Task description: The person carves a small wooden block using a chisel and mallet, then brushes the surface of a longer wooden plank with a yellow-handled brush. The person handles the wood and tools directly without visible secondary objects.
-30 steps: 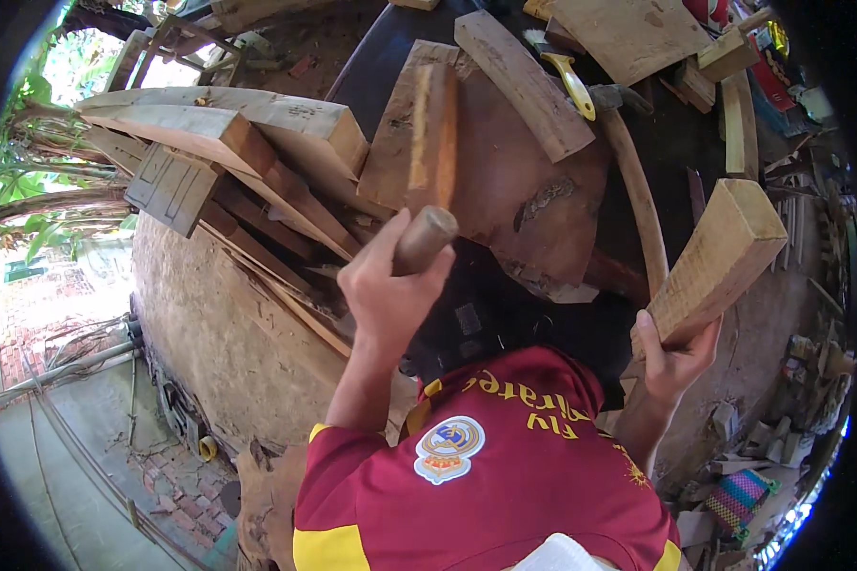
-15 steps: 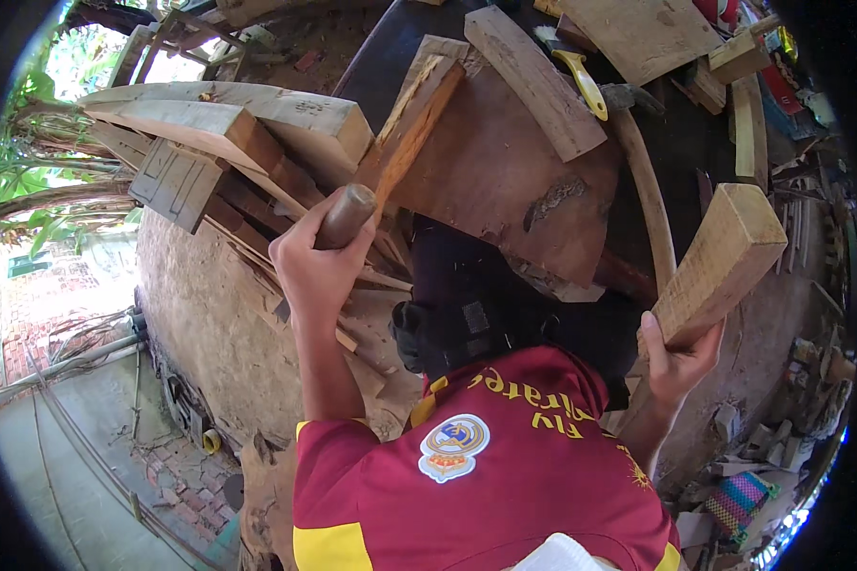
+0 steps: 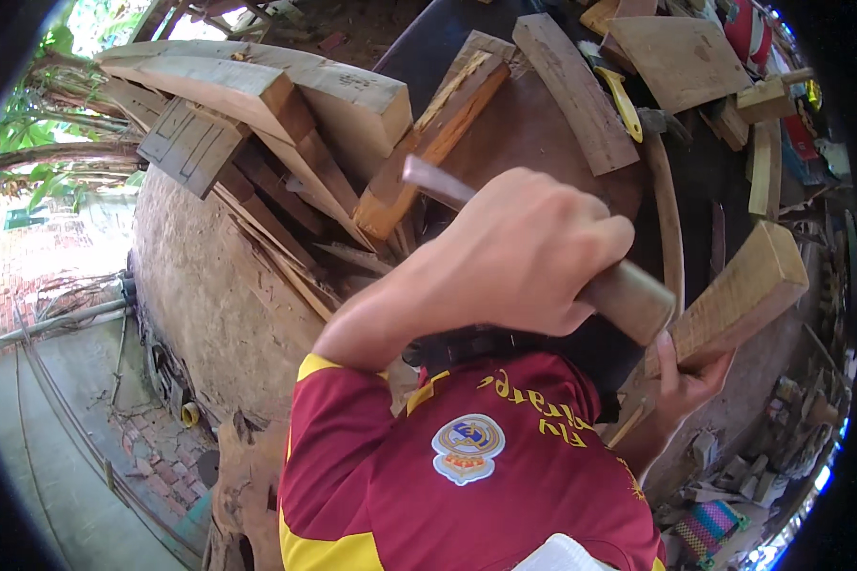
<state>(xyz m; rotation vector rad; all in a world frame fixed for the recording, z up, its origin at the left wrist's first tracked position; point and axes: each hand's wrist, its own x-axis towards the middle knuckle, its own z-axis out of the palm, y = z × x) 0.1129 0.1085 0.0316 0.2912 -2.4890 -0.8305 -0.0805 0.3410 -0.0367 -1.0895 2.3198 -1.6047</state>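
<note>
My left hand [image 3: 543, 252] is closed around a chisel [image 3: 638, 300] with a rounded wooden handle. Its thin metal blade sticks out past my wrist toward the upper left, and the handle's butt end points right. My right hand [image 3: 690, 381] grips the lower end of a thick wooden block [image 3: 743, 295] from below, thumb along its near side. The butt of the handle overlaps the block's lower end in view; whether they touch I cannot tell. Beyond my left hand, a squared timber with an orange-brown face [image 3: 438, 143] leans across a brown board [image 3: 505, 133].
Long curved beams [image 3: 352, 95] are stacked at the left. A curved wood piece [image 3: 581, 95], a yellow-handled brush [image 3: 619, 100] and a long wooden handle [image 3: 667, 219] lie on the dark table. Wood offcuts [image 3: 752, 476] and a woven colourful item [image 3: 709, 528] lie at right.
My left hand has swung right across my body with the chisel, whose butt end is now beside the block. My right hand and the block have moved slightly right and down.
</note>
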